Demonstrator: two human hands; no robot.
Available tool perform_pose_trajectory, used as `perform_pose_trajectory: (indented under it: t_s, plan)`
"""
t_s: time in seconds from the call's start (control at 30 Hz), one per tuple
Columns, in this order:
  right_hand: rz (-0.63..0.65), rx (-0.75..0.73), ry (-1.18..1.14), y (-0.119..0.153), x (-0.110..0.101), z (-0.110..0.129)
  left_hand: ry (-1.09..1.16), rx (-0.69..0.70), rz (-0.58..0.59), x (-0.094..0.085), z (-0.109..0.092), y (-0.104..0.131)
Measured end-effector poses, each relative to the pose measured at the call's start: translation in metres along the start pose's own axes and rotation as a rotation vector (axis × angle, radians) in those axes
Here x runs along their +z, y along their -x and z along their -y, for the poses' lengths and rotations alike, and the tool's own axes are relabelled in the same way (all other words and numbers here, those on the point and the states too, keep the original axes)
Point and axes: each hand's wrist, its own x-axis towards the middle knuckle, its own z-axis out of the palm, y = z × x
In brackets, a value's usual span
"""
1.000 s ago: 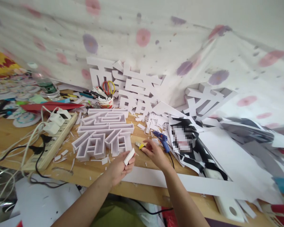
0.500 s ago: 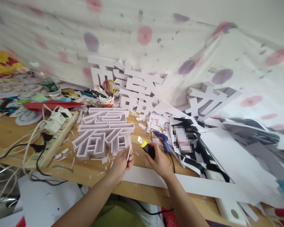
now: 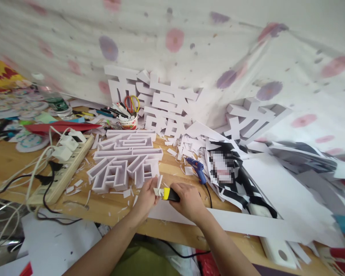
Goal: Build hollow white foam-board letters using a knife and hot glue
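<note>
Currently:
- left hand [image 3: 145, 199]: fingers closed on small white strip [image 3: 159, 184], near white foam letters [image 3: 126, 161]
- right hand [image 3: 186, 199]: fingers wrapped around yellow-black cutter [image 3: 169, 194], blade at strip's lower end

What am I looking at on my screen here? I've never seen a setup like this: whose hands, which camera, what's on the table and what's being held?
There is no machine: these are a person's bare hands, seen by one camera worn on the head, looking forward and down. The left hand pinches a small white piece in its fingers. The right hand holds a yellow and black cutter knife, its blade close to the left fingers; I can't tell whether they touch. On the wooden table lie hollow white shapes, a blue glue gun, a cup holding scissors, and a power strip.
</note>
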Motion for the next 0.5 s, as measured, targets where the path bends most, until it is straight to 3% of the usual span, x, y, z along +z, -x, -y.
perform_pose_trajectory:
  t_s: [0.13,0.3,0.5]
  plan:
    - [-0.046,0.029,-0.005,-0.0015,-0.0019,-0.0038,-0.011,0.006,0.053,0.0023,0.0000,0.0011]
    - [-0.018,-0.081,-0.035,0.0002,0.0002,-0.0019,0.056,-0.015,0.054,0.0020,-0.0022,0.0014]
    - [-0.066,0.007,-0.024,-0.0045,0.0002,-0.0072,-0.003,0.008,0.078,0.0016,0.0007,0.0008]
